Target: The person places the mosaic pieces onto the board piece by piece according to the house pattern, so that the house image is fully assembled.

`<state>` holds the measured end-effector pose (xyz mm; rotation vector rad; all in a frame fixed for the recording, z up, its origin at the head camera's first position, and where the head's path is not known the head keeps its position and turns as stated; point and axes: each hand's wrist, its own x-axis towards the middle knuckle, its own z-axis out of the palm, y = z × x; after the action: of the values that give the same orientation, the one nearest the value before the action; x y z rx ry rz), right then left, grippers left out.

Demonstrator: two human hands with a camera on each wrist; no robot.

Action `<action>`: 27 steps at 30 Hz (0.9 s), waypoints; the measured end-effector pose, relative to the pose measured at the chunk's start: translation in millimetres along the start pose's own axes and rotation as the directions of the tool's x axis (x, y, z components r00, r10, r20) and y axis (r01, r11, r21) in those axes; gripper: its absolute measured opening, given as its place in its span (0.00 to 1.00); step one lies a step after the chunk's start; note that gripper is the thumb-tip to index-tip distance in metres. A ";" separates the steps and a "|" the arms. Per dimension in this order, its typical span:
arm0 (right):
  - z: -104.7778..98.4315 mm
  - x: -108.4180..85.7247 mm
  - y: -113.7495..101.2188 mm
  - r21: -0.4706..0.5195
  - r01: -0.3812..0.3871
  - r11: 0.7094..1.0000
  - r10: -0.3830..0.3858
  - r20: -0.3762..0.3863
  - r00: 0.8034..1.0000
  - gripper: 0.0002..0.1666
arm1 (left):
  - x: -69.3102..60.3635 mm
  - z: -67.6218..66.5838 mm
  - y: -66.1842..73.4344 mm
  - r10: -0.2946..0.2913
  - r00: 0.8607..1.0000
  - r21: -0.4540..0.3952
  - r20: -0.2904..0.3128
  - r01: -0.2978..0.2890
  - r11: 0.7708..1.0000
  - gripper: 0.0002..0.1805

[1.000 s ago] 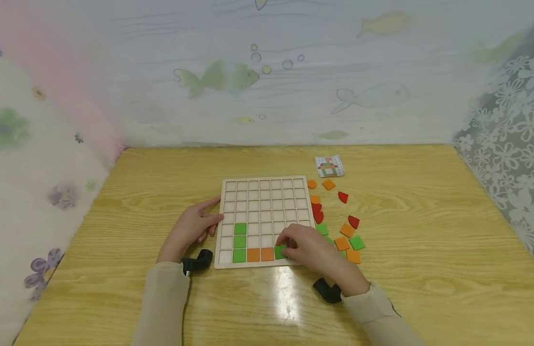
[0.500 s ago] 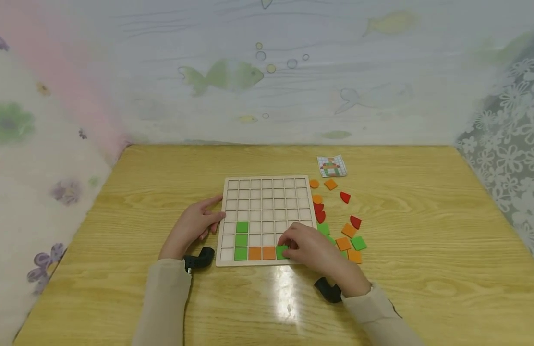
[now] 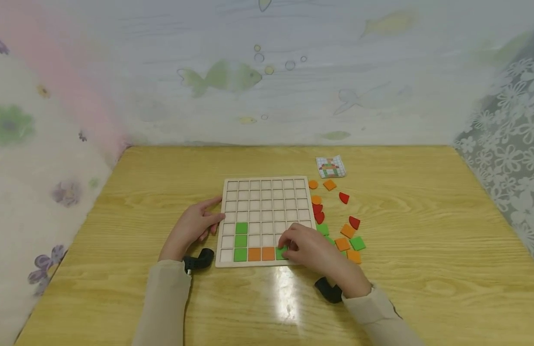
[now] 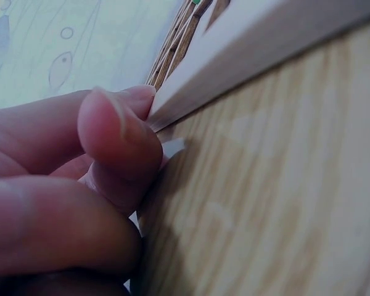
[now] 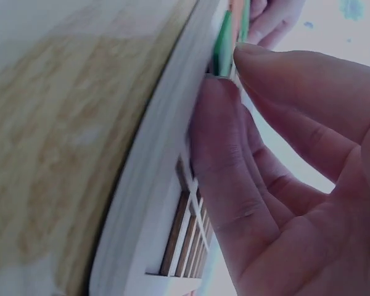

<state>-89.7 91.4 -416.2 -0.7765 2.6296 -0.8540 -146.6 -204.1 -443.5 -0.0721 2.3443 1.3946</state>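
Note:
A wooden grid board (image 3: 267, 178) lies on the table. The left hand (image 3: 191, 226) touches its left edge; in the left wrist view that hand's (image 4: 61, 154) fingertips rest at the board's side (image 4: 234, 49). With thumb and fingers, the right hand (image 3: 312, 247) pinches a green square (image 3: 279, 253) in the bottom row, partly covered. The right wrist view has the right hand's (image 5: 296, 160) fingertips at the green square's edge (image 5: 222, 46). Left of it sit two orange squares (image 3: 260, 254), then a column of three green squares (image 3: 241, 241).
Right of the board lie loose pieces: orange circles (image 3: 313, 184), orange squares (image 3: 329, 185), red quarter-rounds (image 3: 354, 222) and green squares (image 3: 357, 243). A small pattern card (image 3: 330, 166) lies behind them. Black wrist devices (image 3: 200, 259) stick out beside both wrists.
Both hands stay in nearly the same places on the board. The right fingers have shifted very slightly over the green square; the head view has moved a little.

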 end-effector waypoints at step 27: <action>-26.0 -7.5 24.8 0.071 -0.095 0.993 0.095 -0.003 0.995 0.07 | -2.1 2.7 -4.4 0.012 1.000 -0.024 -0.017 -0.013 1.000 0.30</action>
<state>-104.0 124.6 -410.1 -0.6260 2.6035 -0.9186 -142.7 -204.3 -447.5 -0.0761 2.3456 1.4338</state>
